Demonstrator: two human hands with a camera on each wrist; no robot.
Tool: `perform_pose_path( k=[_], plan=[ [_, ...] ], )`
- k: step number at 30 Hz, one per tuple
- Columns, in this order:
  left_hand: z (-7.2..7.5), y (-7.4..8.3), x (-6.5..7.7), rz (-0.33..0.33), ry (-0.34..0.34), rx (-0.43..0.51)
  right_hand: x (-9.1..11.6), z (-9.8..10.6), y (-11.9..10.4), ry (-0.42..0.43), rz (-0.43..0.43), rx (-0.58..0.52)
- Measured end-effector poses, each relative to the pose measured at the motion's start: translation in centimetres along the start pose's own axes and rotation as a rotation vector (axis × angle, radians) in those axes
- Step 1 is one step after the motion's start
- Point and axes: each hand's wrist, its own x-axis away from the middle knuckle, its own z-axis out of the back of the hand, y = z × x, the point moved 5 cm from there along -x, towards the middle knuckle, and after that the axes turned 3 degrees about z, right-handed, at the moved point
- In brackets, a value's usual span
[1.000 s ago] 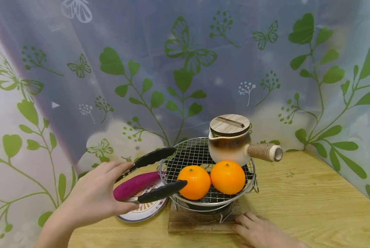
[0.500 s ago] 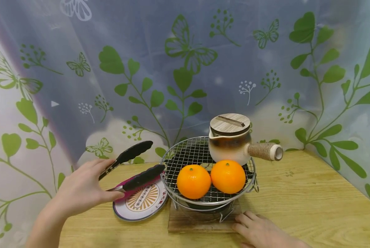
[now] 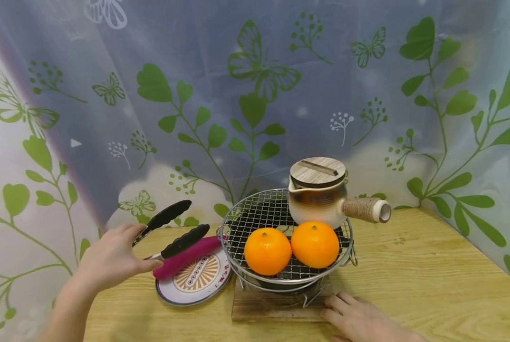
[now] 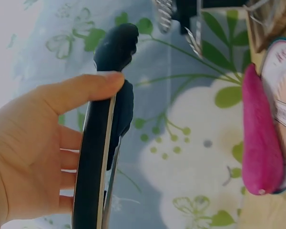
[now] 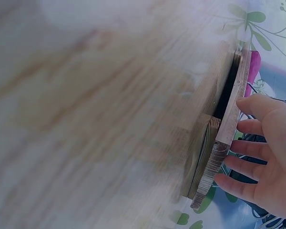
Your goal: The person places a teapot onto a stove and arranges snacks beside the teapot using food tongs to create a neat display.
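Note:
My left hand [image 3: 113, 256] grips black-tipped tongs [image 3: 187, 241], their arms spread apart with nothing between the tips. In the left wrist view the thumb lies along one arm of the tongs [image 4: 93, 157] and the fingers are behind it. Below the tongs, a long magenta sweet potato [image 3: 186, 259] lies on a patterned plate [image 3: 185, 300]. Two oranges [image 3: 267, 251] sit side by side at the front of a round wire grill [image 3: 255, 213]. My right hand [image 3: 357, 314] rests its fingertips on the edge of the wooden board [image 3: 276, 309] under the grill, fingers extended.
A clay pot [image 3: 316, 206] with a wooden lid stands at the grill's back right. Its rope-wrapped handle [image 3: 361, 209] juts out past the rim. The wooden table [image 3: 426, 266] runs to the right, and a leaf-patterned curtain [image 3: 195, 104] hangs close behind.
My left hand has drawn the tongs left, away from the grill and the near orange, and the tips stand closer together. The oranges and my right hand have stayed in place.

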Motion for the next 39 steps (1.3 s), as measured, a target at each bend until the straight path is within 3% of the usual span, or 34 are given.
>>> perform_pose_path(
  k=[12, 22, 39],
  plan=[
    [-3.9, -2.8, -1.3, 0.085, -0.026, -0.118, 0.0, 0.2, 0.0, 0.007, -0.005, -0.006],
    [-7.2, -4.4, -1.9, 0.149, -0.13, -0.118, 0.0, 0.2, 0.0, -0.009, -0.005, -0.012],
    [-8.6, -5.0, -1.8, 0.156, -0.13, -0.14, 0.0, 0.2, 0.0, 0.03, 0.01, 0.003]
  ],
)
